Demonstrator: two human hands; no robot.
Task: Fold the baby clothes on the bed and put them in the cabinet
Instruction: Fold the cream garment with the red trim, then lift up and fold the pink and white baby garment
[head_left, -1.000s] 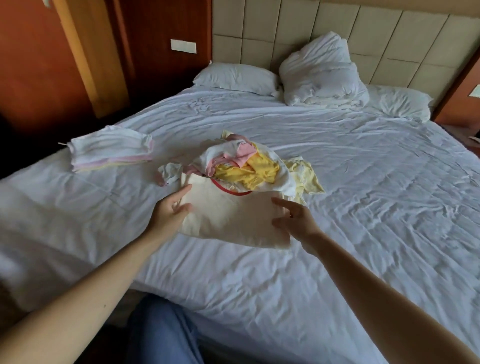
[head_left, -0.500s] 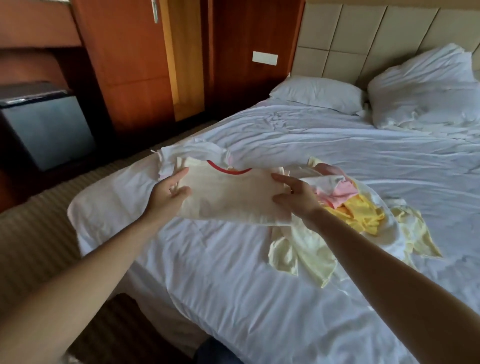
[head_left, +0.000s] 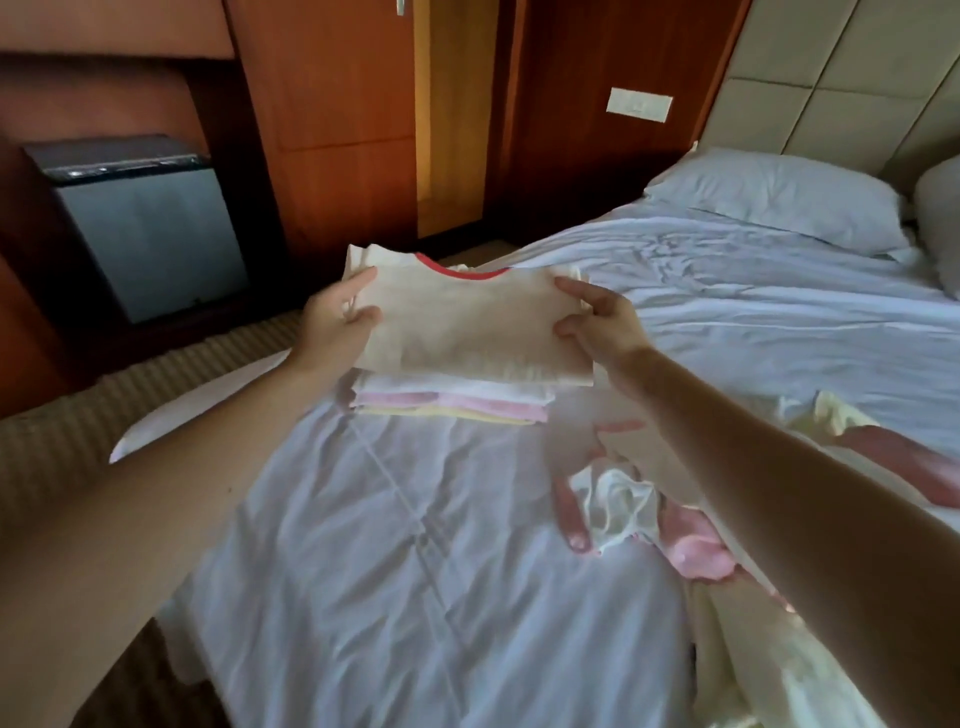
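Observation:
A folded cream baby shirt (head_left: 467, 322) with a red collar hangs just above a stack of folded clothes (head_left: 452, 402) in white, pink and yellow, near the bed's left edge. My left hand (head_left: 337, 319) pinches the shirt's left side and my right hand (head_left: 597, 319) pinches its right side. Unfolded baby clothes (head_left: 649, 509) in white, pink and pale yellow lie loose on the sheet at the right, partly hidden under my right arm.
The bed (head_left: 441, 571) has a crumpled white sheet and a pillow (head_left: 779, 197) at the head. Wooden cabinet doors (head_left: 337, 104) stand beyond the bed's left side, with a small grey fridge (head_left: 150, 234) to their left. Striped carpet lies between them.
Both hands have carried the folded cream shirt to the left, from beside the loose pile to over the folded stack. The view has swung left with it.

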